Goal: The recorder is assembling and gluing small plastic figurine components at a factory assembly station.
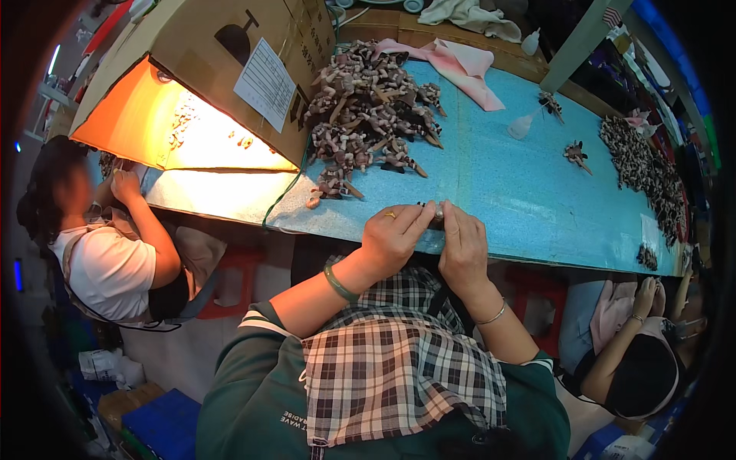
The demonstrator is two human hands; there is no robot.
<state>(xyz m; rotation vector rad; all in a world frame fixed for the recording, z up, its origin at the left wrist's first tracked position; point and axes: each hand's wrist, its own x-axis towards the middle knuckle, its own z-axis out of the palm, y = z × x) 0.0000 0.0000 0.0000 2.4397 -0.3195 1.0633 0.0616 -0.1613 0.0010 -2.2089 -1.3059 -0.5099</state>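
Observation:
At the near edge of the blue-covered table, my left hand (392,236) and my right hand (464,247) meet with their fingertips pinched together. Between them is a small brownish-grey piece (438,215), mostly covered by the fingers, so its kind cannot be made out. Both hands are closed on it. Beyond my left hand lies a large heap of small brown, white and pink figurine-like pieces (360,100), some with flat tan stick-like parts. A single similar piece (576,155) lies farther right on the table (491,176).
Left of the heap stands a cardboard box (222,38), lit inside. A pink cloth (468,73) and a small clear squeeze bottle (521,125) lie farther back. A second heap (644,169) covers the right end. Co-workers sit left (107,253) and right (636,368).

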